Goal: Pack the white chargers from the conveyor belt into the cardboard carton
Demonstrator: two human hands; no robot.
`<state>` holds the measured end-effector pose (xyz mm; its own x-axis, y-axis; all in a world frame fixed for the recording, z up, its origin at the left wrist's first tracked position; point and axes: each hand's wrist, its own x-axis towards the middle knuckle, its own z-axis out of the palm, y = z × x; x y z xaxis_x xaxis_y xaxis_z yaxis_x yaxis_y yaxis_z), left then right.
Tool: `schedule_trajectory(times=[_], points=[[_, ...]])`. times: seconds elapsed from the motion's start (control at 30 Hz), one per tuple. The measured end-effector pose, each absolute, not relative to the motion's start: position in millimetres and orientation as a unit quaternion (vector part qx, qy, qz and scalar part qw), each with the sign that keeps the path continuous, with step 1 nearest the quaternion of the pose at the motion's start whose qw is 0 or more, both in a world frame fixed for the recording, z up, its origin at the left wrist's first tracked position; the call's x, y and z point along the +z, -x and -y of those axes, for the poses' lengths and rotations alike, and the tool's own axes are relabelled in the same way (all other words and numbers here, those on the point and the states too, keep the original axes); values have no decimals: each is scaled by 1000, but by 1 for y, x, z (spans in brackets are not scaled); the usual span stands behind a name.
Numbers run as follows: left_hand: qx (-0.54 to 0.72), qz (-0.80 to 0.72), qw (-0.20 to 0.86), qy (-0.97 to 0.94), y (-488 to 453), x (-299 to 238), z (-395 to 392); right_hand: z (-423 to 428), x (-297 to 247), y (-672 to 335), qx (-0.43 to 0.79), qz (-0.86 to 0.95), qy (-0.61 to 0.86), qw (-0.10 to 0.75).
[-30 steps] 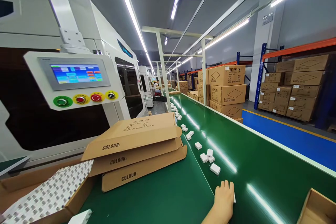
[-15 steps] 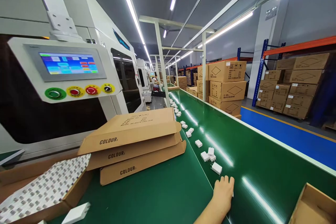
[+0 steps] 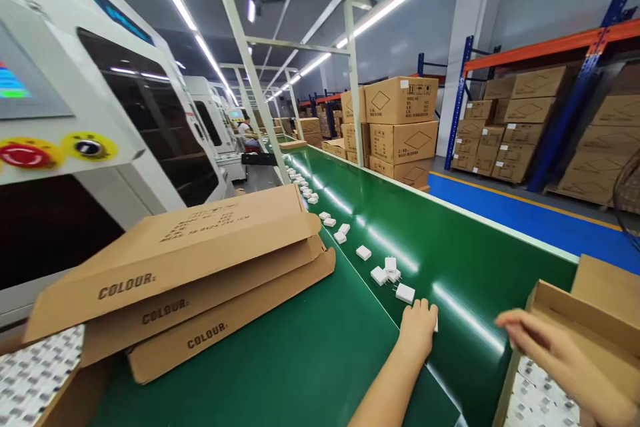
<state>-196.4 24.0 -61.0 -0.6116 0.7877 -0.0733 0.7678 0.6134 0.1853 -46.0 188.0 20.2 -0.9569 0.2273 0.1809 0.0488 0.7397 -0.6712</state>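
My left hand (image 3: 419, 330) rests on the green conveyor belt (image 3: 465, 260), its fingers curled down over a small white charger (image 3: 436, 325) of which only an edge shows. More white chargers (image 3: 391, 272) lie just beyond its fingertips, and a line of them runs up the belt. My right hand (image 3: 553, 352) comes in from the right, blurred, with its fingers stretched out and nothing in them. It hovers over the near corner of an open cardboard box (image 3: 555, 299) holding rows of white chargers (image 3: 537, 395).
Three flat cartons (image 3: 190, 260) marked COLOUR are stacked left of the belt, above a tray of chargers (image 3: 30, 373). A white machine with round buttons (image 3: 90, 147) stands at the left. Stacked cartons (image 3: 403, 127) and racks line the right, and a person works far up the line.
The view has swung right and down. My right hand has come into view over the open box. My left hand stays on the belt over the same charger.
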Motion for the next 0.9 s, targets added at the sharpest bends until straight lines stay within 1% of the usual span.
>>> schedule_trajectory(times=[0.1, 0.17, 0.27, 0.37, 0.57, 0.67, 0.77, 0.9], points=[[73, -895, 68, -435, 197, -64, -25, -189, 33, 80, 231, 965, 55, 110], [81, -899, 63, -425, 199, -67, -27, -177, 29, 107, 185, 977, 41, 94], [96, -913, 55, -394, 203, -71, -34, -149, 13, 155, 136, 989, 5, 62], [115, -924, 54, -360, 209, -74, -42, -124, -3, 211, 106, 994, -40, 7], [146, -934, 97, -312, 218, -74, -44, -104, -27, 293, 40, 992, -88, -84], [163, -929, 121, -309, 223, -74, -41, -113, -32, 305, 4, 989, -68, -128], [178, -917, 147, -326, 227, -73, -39, -128, -32, 302, -30, 988, 0, -151], [181, -903, 176, -347, 229, -72, -38, -139, -31, 292, -20, 984, 73, -163]])
